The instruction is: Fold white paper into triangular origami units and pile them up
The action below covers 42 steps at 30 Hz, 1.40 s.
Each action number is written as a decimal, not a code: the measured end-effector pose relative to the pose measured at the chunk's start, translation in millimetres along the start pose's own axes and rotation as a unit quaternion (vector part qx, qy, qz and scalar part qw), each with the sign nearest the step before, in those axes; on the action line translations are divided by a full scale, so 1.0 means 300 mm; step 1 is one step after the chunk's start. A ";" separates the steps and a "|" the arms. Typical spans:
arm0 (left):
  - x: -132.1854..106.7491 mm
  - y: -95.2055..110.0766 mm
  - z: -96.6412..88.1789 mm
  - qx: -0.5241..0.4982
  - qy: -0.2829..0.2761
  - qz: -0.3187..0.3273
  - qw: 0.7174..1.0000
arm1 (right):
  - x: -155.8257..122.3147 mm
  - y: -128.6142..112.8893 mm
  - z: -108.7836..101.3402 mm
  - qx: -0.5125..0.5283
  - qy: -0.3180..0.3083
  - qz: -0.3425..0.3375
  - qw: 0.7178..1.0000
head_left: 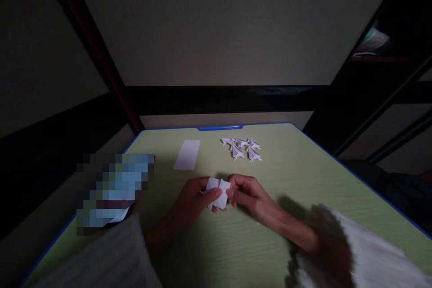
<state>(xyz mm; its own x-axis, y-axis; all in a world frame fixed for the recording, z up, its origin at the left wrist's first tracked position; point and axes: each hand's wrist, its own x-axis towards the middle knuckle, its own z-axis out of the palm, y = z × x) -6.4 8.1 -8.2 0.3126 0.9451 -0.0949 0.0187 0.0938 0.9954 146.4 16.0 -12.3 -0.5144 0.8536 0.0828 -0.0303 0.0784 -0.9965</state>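
Note:
A small piece of folded white paper (213, 185) is held between my two hands above the near middle of the table. My left hand (197, 194) grips it from the left, thumb across its face and fingers behind. At the paper's right edge, my right hand (249, 193) pinches it between thumb and fingertips. Creases and layered flaps show on the paper; its back is hidden. Beyond my hands lie several finished white folded-paper figures (254, 153) in a loose group. To their left rests a flat white paper sheet (187, 155).
The light green table (303, 166) has a blue edge and a blue handle-like strip (220, 128) at the far side. A pixelated, bluish object (118, 193) lies at the left, near my left sleeve. A pale panel (216, 27) stands behind the table.

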 end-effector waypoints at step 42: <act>-0.004 0.025 -0.003 0.038 0.027 -0.004 0.999 | -0.005 -0.027 -0.003 -0.031 0.012 0.013 0.999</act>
<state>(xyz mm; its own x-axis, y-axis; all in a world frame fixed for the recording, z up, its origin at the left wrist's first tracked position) -7.6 7.9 -0.7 0.2606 0.9601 -0.1016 0.0944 0.0794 0.9924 148.3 14.5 -4.4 -0.4938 0.8677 0.0580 0.0359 0.0870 -0.9956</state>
